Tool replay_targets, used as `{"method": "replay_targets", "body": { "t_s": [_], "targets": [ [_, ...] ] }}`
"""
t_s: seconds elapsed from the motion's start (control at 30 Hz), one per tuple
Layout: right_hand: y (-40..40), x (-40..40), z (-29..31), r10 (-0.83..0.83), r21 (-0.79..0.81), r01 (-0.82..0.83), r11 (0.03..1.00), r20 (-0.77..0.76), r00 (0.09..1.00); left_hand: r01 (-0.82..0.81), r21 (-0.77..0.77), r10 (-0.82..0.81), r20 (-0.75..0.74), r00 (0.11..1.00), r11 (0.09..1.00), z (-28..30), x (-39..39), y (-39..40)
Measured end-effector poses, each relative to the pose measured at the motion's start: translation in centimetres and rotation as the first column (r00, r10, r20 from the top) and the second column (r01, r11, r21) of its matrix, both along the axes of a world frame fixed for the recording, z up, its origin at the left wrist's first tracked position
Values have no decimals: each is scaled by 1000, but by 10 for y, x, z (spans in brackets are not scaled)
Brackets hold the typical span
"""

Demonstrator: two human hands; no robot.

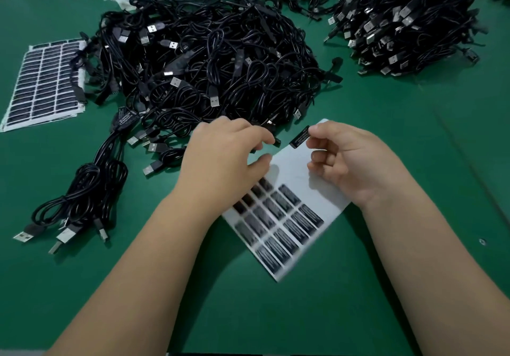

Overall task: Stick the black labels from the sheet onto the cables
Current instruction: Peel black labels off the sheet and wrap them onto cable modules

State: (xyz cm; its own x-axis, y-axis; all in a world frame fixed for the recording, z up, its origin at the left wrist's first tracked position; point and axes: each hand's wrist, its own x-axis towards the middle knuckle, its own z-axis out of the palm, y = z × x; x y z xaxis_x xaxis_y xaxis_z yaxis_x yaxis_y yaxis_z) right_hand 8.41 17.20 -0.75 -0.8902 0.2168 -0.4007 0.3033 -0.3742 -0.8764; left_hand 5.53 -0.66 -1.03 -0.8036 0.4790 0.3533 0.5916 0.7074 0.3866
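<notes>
The right hand (350,159) pinched one black label (299,137) between thumb and forefinger, lifted clear of the sheet (325,190) and held just over its far corner. The left hand (220,156), fingers loosely curled, reached toward the near edge of the big pile (209,60); its fingertips were at a black cable part (271,132), though whether they gripped it could not be told.

The sheet lay on the green counter (276,314) between the two forearms. Its far part was bare white backing, its near part carried rows of labels, so it looked partly used, with a good many labels left.

To the near left lay a small bundle (82,190) of cables with what looked like a label (125,116) wrapped near its far end: probably work already done. The big pile in the middle looked unlabelled and large. A second heap (405,21) sat far right, its state unclear. A fuller sheet (45,82) waited at far left.

By this showing, the job stood early, most cables remaining.
</notes>
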Motion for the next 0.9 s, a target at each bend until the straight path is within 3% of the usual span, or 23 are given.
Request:
{"method": "replay_targets", "body": {
  "t_s": [0.2, 0.4, 0.53, 0.67, 0.9],
  "targets": [
    [-3, 1, 1, -36, -113, 39, 993, 29, 999, 170, -185, -120, 257, 959, 968, -3, 3, 6],
    [-1, 6, -3, 26, -91, -35, 995, -101, 995, 273, -91, -234, 309, 922, 958, -7, 4, 6],
    [-5, 1, -6, 70, -42, -72, 997, -52, 996, 29, 125, -77, 404, 912, 992, -5, -1, 6],
    [-5, 0, -7, 90, 33, -89, 996, -39, 995, -178, 415, -67, 512, 856, 892, -2, -1, 10],
    [-4, 1, -9, 173, 91, -166, 982, -73, 982, -264, 542, -157, 610, 777, 798, -3, 3, 20]
  ]
}}
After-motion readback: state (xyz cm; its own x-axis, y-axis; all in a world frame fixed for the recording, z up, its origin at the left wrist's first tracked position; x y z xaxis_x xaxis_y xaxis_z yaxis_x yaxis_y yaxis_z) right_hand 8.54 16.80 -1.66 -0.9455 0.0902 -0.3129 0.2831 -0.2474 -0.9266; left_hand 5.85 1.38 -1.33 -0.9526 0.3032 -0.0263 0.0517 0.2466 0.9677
